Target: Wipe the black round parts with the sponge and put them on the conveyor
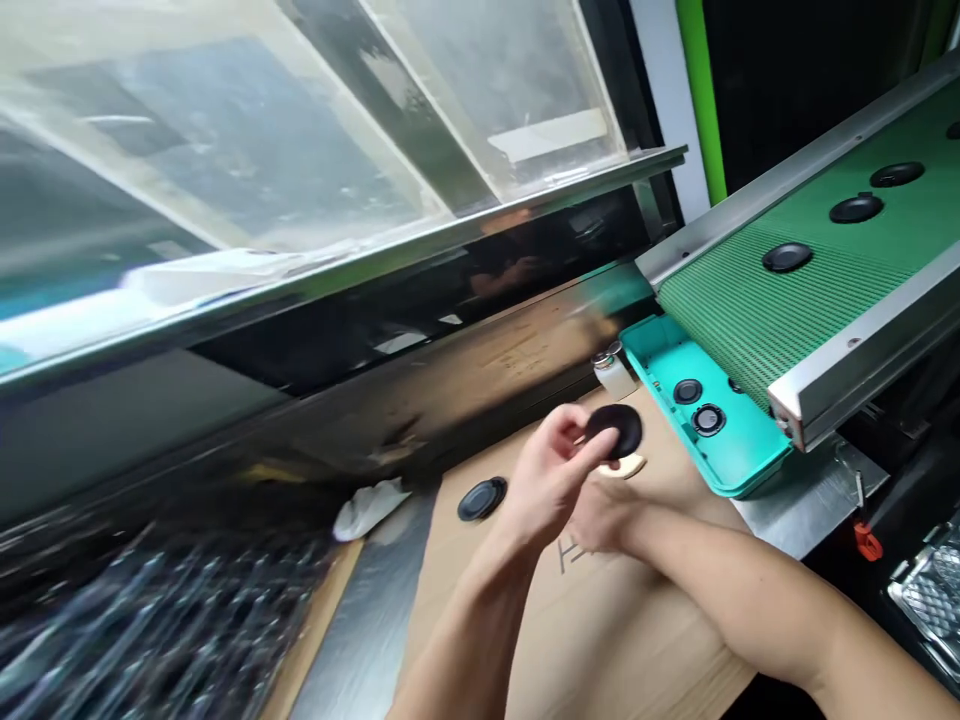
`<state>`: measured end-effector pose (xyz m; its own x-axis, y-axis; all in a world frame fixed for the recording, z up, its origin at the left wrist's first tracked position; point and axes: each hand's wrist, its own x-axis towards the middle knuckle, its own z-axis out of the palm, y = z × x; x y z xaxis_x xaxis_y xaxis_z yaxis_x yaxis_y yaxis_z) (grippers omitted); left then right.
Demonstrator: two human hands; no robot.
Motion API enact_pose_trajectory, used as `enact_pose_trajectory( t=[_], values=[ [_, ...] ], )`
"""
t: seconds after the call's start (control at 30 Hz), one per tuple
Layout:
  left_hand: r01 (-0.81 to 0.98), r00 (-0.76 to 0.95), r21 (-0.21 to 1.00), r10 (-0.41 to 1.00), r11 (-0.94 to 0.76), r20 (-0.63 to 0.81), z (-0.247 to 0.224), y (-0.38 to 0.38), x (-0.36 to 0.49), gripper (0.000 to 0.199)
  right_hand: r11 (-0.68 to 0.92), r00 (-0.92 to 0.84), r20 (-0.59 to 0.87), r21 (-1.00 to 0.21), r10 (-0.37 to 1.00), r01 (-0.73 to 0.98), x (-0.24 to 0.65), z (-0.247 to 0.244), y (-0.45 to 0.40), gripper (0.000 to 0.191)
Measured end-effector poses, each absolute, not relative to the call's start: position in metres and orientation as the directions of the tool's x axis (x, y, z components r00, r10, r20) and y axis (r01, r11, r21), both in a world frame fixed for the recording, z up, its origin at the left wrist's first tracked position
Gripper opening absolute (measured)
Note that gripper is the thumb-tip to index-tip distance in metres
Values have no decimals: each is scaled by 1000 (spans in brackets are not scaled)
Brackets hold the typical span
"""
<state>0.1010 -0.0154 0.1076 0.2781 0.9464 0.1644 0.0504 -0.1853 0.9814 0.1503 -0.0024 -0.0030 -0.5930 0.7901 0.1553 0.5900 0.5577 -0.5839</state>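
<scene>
Your left hand (pixel 551 475) grips a black disc (pixel 615 430); your right hand (pixel 600 515): grip unclear. Another disc (pixel 481 498) on desk (pixel 600 640); two round parts (pixel 697 405) left in teal tray (pixel 675 350).

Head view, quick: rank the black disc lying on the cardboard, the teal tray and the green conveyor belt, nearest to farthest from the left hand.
1. The black disc: on the cardboard, left of the left hand.
2. The teal tray: right of the hand.
3. The green conveyor belt: farther right, beyond the tray.
</scene>
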Motion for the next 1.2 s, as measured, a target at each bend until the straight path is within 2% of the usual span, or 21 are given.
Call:
enact_pose_trajectory(
  t=[0.1, 0.2, 0.33, 0.4, 0.5, 0.57, 0.63, 0.7, 0.77, 0.87, 0.93, 1.03, 1.13, 1.2],
  values=[
    [-278, 42, 960, 999, 28, -17, 81, -28, 41, 42, 557, -583, 120, -499, 803, 664, 154, -4, -1, 20],
    [-494, -38, 863, 989, 108, -145, 45, -27, 5, 41, 571, -563, 153, -412, 812, 710, 160, 1, -3, 22],
    [-656, -104, 747, 967, 111, -235, 18, -20, -12, 24, 593, -588, 139, -370, 797, 715, 164, 15, -8, 17],
    [-696, -73, 702, 958, 150, -276, 15, -17, -15, 18, 595, -582, 159, -365, 798, 716, 165, 21, -10, 23],
    [-741, 5, 633, 945, 223, -327, 14, -15, -17, 18, 488, -397, 315, -301, 862, 820, 172, 23, -7, 23],
    [-779, 18, 586, 942, 223, -334, 14, -13, -17, 15, 349, -247, 364, -248, 898, 904, 180, 19, 1, 22],
    [-826, 33, 523, 943, 212, -331, 13, -10, -16, 12, 294, -210, 324, -237, 922, 926, 188, 14, 10, 29],
    [-867, 60, 450, 942, 213, -330, 12, -8, -13, 31, 335, -233, 326, -306, 916, 891, 187, 11, 15, 30],
    [-888, 68, 408, 939, 211, -337, 12, -7, -8, 44, 389, -218, 406, -404, 887, 828, 176, 10, 12, 33],
    [-884, 43, 434, 956, 173, -292, 12, -9, 2, 40, 422, -193, 457, -475, 868, 772, 144, 7, -8, 38],
    [-861, 54, 483, 973, 158, -222, 12, -13, 8, 35, 441, -229, 442, -470, 867, 765, 123, 4, -20, 39],
    [-831, 92, 535, 986, 154, -140, 12, -18, 12, 39, 447, -238, 449, -448, 861, 774, 110, 3, -25, 40],
    [-851, 84, 506, 988, 140, -132, 12, -18, 13, 43, 383, -174, 434, -458, 884, 802, 112, 8, -21, 33],
    [-877, 81, 459, 986, 139, -145, 12, -17, 13, 44, 428, -223, 446, -437, 867, 791, 113, 12, -20, 32]
  ],
)
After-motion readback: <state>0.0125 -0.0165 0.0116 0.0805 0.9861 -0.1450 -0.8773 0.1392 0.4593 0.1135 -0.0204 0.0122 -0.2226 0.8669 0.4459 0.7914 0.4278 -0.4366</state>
